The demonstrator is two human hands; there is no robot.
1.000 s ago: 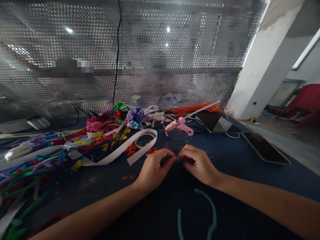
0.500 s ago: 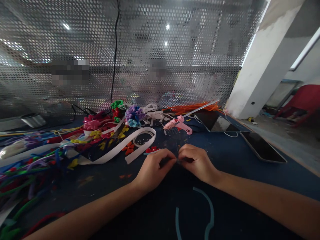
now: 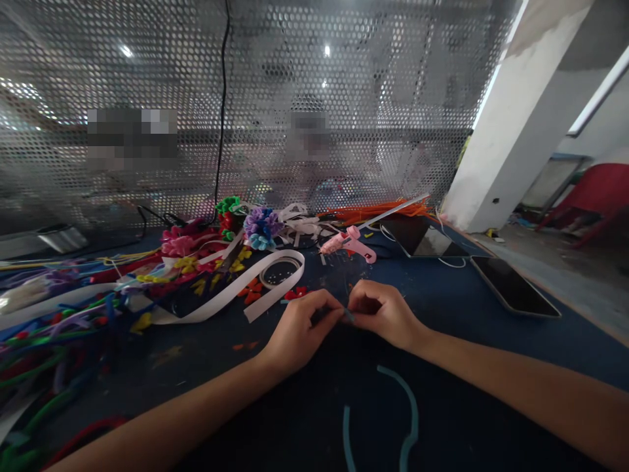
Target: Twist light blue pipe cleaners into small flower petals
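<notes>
Left hand (image 3: 299, 331) and right hand (image 3: 381, 313): fingertips pinched together on one small dark piece (image 3: 348, 316), too small to identify, held just above the dark blue counter (image 3: 196, 360). Glue gun (image 3: 350, 243), pink: lying on the counter beyond the hands. White ribbon (image 3: 230, 296): looped, left of the glue gun. Teal pipe cleaner (image 3: 410, 410): curved, on the near side of the hands. Phone (image 3: 514, 287): flat, well right of the glue gun.
</notes>
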